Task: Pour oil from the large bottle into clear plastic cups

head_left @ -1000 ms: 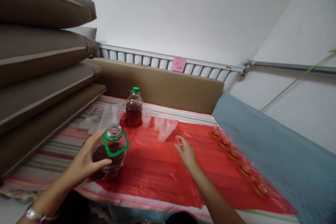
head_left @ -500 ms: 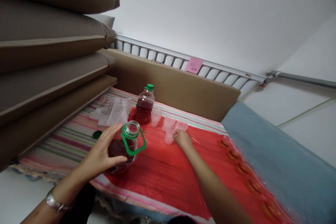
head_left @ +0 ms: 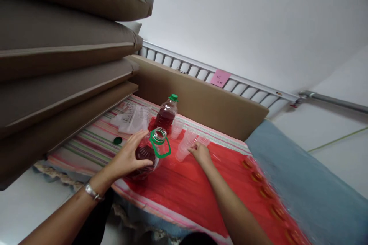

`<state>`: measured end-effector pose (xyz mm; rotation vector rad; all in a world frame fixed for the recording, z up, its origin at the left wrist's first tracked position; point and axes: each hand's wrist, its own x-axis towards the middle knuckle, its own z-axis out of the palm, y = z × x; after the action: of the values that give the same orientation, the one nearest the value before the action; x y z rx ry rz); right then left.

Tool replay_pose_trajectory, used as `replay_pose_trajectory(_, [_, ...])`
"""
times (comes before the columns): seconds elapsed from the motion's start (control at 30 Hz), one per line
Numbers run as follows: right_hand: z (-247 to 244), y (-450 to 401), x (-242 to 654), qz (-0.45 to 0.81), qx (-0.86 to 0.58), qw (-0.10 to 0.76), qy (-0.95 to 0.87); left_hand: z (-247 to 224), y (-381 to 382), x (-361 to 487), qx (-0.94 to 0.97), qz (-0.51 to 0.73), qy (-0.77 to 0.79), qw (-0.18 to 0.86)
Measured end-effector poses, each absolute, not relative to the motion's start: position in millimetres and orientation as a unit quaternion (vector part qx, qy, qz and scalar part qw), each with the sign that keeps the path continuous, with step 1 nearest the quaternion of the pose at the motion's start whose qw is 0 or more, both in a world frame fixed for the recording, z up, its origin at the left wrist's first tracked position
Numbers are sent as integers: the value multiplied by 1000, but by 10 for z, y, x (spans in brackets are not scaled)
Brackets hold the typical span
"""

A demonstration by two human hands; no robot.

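I lose part of the open bottle (head_left: 147, 152) behind the left hand (head_left: 128, 159), left of centre; lower-right cups (head_left: 267, 191) blur; upper-left cushions (head_left: 66, 32) run off the frame.

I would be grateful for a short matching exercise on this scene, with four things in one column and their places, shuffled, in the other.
Things
1. Pink note
2. Loose cap
3. Capped bottle
4. Left hand

Places
A. Wrapped around the open bottle
B. Lying on the striped cloth
C. On the front of the white radiator
D. Standing upright next to the clear cups

Right pairs: 1-C, 2-B, 3-D, 4-A
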<state>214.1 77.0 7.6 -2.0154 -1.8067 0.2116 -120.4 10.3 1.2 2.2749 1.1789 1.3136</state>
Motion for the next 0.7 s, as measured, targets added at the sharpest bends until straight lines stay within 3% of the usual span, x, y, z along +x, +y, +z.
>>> replay_pose_trajectory(0.43, [316, 356, 2427, 15, -728, 297, -618, 25, 110, -1180, 767, 477, 401, 154])
replay_pose_trajectory(0.7, [-80, 111, 2633, 54, -779, 269, -563, 25, 133, -1175, 769, 476, 399, 154])
